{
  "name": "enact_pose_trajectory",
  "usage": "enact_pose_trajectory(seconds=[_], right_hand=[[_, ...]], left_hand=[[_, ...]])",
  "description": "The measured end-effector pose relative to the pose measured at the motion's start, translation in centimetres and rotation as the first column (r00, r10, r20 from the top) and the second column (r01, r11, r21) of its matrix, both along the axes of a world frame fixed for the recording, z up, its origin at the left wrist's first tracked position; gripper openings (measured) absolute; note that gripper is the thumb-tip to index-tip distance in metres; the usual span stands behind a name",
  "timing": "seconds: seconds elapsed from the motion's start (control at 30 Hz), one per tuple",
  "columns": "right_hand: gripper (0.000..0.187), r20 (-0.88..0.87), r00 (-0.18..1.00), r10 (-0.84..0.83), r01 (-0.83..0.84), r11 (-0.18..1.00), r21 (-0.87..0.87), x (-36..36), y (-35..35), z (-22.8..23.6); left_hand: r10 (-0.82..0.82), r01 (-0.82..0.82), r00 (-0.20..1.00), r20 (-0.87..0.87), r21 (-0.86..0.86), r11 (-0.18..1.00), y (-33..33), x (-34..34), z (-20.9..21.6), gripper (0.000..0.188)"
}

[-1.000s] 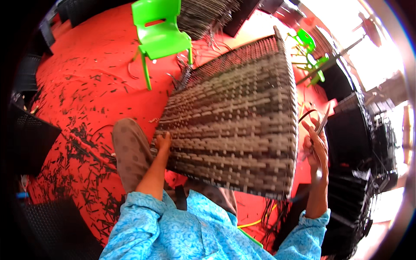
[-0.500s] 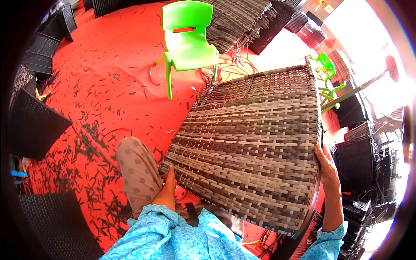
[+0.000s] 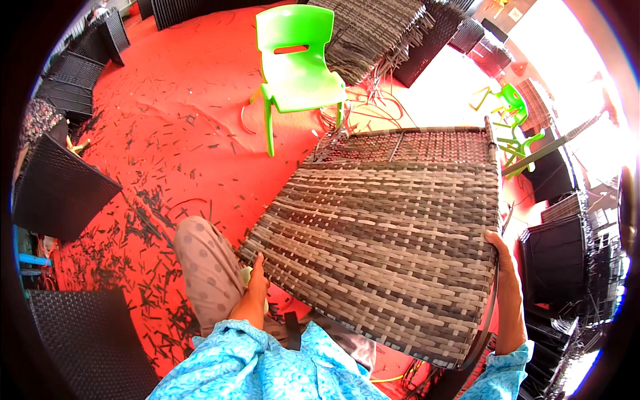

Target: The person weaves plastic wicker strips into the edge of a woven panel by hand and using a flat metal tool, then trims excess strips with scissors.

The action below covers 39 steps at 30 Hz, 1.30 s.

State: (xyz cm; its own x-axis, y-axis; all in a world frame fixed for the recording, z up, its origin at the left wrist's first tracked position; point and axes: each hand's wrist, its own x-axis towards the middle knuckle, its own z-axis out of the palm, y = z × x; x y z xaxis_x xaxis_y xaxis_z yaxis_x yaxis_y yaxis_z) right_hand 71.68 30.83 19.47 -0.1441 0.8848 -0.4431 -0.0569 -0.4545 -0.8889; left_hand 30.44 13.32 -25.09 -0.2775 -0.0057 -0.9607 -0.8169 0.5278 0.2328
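Red floor (image 3: pixel 180 127); left hand (image 3: pixel 255 295), right hand (image 3: pixel 509 280) clasping brown woven panel (image 3: pixel 387 247) at opposite sides

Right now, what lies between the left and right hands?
The woven wicker piece lies between the left hand and the right hand, shown in the head view.

A red floor covering (image 3: pixel 177 113) is serving as the carrying surface; short dark offcuts (image 3: pixel 153 198) are lying scattered across it, clustering most densely toward the near left; a green chair (image 3: pixel 305 90) is standing upright on its legs at the far side; loose strips (image 3: pixel 381 98) are lying in curved loops just right of the chair; black woven pieces (image 3: pixel 63 190) are resting along the left edge.
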Motion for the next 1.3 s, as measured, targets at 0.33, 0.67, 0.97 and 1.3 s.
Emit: enact_pose_trajectory(seconds=[0.33, 0.67, 0.97, 1.3], right_hand=[[0.052, -0.034, 0.966, -0.255, 0.257, 0.964, 0.074, 10.8, -2.4, -13.5], [0.057, -0.433, 0.784, -0.445, 0.343, 0.892, -0.295, -0.1, -16.2, -12.2], [0.056, -0.356, 0.808, -0.469, 0.373, 0.876, -0.307, -1.0, -16.6, -17.8], [0.055, -0.352, 0.861, -0.367, 0.285, 0.922, -0.263, -3.1, -14.0, -19.6]], left_hand=[[0.172, -0.2, 0.978, 0.121, 0.789, 0.581, 3.3, -6.9, 7.8, 0.047], [0.298, 0.356, 0.824, -0.483, 0.849, 0.391, 12.3, -13.0, 22.2, 0.045], [0.247, 0.52, 0.769, -0.59, 0.801, 0.296, 12.2, -9.5, 33.7, 0.043], [0.337, 0.57, 0.743, -0.578, 0.811, 0.134, 2.3, -9.4, 39.5, 0.059]])
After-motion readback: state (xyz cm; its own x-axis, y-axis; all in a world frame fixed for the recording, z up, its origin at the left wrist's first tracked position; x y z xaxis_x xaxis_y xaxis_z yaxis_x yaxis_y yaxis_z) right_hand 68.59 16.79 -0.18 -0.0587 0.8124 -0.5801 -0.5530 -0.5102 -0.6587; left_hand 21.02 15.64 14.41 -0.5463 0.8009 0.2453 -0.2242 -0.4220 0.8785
